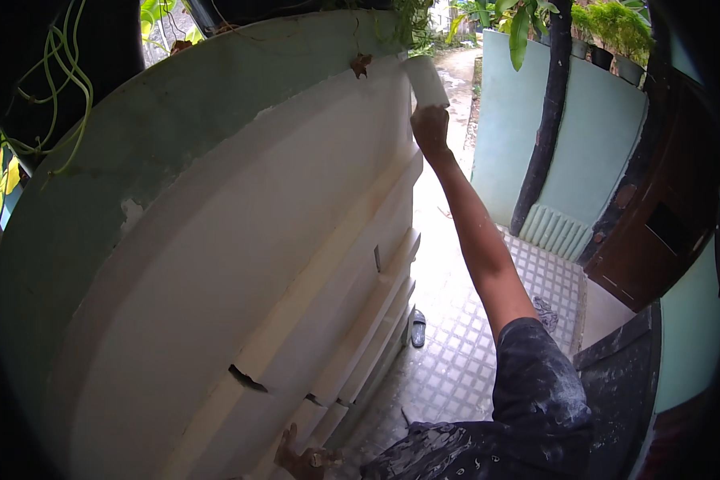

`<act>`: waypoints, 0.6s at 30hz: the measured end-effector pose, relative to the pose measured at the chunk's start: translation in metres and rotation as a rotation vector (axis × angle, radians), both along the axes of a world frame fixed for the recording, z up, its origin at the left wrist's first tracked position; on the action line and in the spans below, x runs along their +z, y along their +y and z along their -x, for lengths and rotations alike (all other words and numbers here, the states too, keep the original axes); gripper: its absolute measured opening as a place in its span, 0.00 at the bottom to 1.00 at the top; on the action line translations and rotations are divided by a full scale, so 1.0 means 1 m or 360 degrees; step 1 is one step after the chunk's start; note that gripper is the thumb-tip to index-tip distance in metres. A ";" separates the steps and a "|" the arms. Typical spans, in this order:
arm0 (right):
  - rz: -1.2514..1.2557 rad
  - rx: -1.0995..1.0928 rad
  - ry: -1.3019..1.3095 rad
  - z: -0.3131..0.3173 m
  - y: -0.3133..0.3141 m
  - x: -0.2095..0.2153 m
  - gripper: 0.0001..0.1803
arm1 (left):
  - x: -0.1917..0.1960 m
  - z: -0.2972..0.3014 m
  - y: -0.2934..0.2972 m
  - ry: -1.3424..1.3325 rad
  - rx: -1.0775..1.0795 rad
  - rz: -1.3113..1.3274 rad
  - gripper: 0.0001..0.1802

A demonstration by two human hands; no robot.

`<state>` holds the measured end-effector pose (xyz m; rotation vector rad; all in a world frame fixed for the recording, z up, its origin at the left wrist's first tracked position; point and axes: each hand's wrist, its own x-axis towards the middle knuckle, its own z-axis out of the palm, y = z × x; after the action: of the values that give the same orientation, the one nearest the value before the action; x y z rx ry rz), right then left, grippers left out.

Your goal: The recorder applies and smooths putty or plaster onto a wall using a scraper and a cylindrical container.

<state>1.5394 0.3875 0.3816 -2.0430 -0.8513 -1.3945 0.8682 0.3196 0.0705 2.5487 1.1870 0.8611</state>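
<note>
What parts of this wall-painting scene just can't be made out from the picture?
- Head view: the grip of the right hand on the white roller; the handle is hidden behind the hand.
- Left hand: partly cut off by the lower edge; whether it holds anything is unclear.
- Dark slipper on the tiled floor: too small for detail.
- Wall ends: bent and lost in the dark fisheye rim.

No pkgs, labels, signs or screens anywhere in view.
</note>
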 end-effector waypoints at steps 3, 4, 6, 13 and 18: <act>-0.0350 0.0001 0.0280 -0.022 -0.017 0.001 0.07 | 0.005 0.000 -0.001 -0.0066 -0.0042 0.0074 0.10; -0.0385 -0.0003 0.0440 0.008 -0.015 0.006 0.06 | 0.002 0.002 0.002 -0.0051 -0.0027 0.0040 0.10; -0.0593 0.0275 0.0296 0.052 -0.016 -0.010 0.04 | 0.011 -0.001 0.001 -0.0039 -0.0007 0.0011 0.11; -0.0216 -0.0090 0.0396 0.006 -0.078 -0.064 0.07 | 0.035 -0.009 -0.004 -0.0013 -0.0137 -0.0253 0.17; -0.0322 0.0614 -0.0201 0.090 -0.085 -0.078 0.04 | 0.025 -0.005 -0.007 -0.0330 0.0051 0.0041 0.09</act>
<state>1.4491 0.3025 0.3040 -1.5540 -1.0468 -1.3376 0.8727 0.3128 0.0951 2.3580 1.1690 1.0801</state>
